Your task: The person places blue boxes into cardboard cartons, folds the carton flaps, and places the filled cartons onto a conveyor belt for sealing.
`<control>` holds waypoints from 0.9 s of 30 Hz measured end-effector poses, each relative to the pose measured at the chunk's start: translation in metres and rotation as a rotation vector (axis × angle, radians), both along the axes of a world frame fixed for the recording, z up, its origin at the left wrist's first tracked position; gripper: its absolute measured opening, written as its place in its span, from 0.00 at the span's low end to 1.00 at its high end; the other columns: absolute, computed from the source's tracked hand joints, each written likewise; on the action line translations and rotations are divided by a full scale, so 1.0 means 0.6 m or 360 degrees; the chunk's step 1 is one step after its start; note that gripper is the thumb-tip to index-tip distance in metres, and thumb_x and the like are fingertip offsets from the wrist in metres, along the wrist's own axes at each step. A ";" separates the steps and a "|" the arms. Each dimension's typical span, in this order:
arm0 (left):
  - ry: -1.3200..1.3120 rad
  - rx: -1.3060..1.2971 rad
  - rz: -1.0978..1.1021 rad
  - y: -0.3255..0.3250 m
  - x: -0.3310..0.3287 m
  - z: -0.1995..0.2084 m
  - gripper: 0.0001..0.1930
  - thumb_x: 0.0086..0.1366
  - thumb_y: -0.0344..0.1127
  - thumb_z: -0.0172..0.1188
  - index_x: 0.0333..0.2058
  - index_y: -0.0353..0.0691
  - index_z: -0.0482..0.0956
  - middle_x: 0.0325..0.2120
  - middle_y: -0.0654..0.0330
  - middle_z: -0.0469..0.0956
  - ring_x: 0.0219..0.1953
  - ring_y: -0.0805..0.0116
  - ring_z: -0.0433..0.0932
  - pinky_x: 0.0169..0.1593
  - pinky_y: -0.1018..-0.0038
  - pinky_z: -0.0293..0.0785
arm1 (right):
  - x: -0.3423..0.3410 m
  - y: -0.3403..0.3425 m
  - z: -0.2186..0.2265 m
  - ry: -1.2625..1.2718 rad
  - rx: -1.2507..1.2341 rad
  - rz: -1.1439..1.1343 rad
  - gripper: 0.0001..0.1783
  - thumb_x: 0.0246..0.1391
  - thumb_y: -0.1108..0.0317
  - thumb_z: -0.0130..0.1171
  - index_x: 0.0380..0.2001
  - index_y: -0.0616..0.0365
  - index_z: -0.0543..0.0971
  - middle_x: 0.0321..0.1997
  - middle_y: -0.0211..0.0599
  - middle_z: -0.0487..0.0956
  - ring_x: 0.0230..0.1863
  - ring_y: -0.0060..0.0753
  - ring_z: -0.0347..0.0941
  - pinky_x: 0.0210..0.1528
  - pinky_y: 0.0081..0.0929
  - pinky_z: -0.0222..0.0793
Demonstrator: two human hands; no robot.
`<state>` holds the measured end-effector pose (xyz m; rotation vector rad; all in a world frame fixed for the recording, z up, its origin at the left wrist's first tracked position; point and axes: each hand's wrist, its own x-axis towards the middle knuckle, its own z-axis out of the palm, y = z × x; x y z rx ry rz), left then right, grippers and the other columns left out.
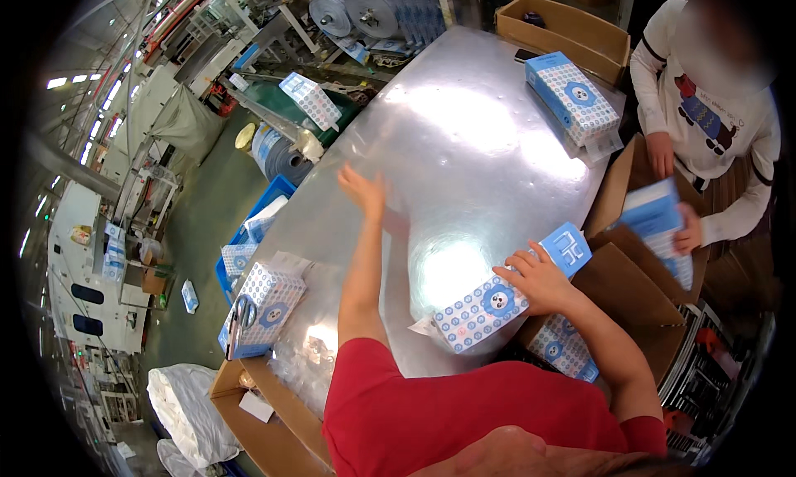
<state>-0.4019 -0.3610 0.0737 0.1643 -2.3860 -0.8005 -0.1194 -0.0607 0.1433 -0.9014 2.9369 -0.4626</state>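
Note:
My left hand (362, 188) is stretched out over the metal table (464, 170), its fingers apart and nothing in it. Under my right hand (537, 276) lies a long blue-and-white patterned pack (489, 311), tilted at the table's near right side. The fingers of that hand wrap over the pack's top. Clear wrapping film sticks out at the pack's left end. Beyond my left hand, another patterned pack (311, 100) rests on a green conveyor belt (269, 102). Below my right forearm, a further pack (564, 347) sits in an open cardboard box (634, 307).
At right, a co-worker holds a blurred blue pack (659, 216) over a carton. Packs (572, 96) lie by a shallow cardboard box (564, 33) at the far right. Packs with scissors (243, 311) stand at the left edge, near a blue crate (222, 274) and an open carton (269, 415).

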 end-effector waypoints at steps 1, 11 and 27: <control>0.0044 0.0043 0.0143 -0.001 -0.031 0.016 0.43 0.42 0.42 0.71 0.54 0.34 0.57 0.53 0.45 0.59 0.57 0.47 0.59 0.57 0.58 0.59 | 0.000 -0.001 0.000 0.0007 0.0003 -0.0011 0.42 0.32 0.54 0.68 0.55 0.48 0.66 0.51 0.40 0.69 0.58 0.41 0.61 0.66 0.49 0.41; -0.0075 0.0010 0.0340 0.133 -0.079 0.001 0.21 0.49 0.43 0.65 0.40 0.42 0.70 0.42 0.54 0.71 0.43 0.56 0.71 0.41 0.59 0.69 | 0.002 0.000 0.002 -0.0016 0.0017 -0.0104 0.45 0.28 0.57 0.70 0.55 0.48 0.65 0.50 0.39 0.69 0.57 0.41 0.61 0.65 0.48 0.43; -0.1200 -0.1210 -0.1199 -0.172 0.392 0.141 0.04 0.51 0.27 0.54 0.24 0.40 0.78 0.25 0.55 0.76 0.31 0.57 0.76 0.34 0.65 0.70 | 0.007 -0.035 -0.016 0.0054 0.0117 0.0229 0.45 0.22 0.62 0.68 0.53 0.57 0.65 0.46 0.36 0.69 0.50 0.35 0.63 0.48 0.35 0.54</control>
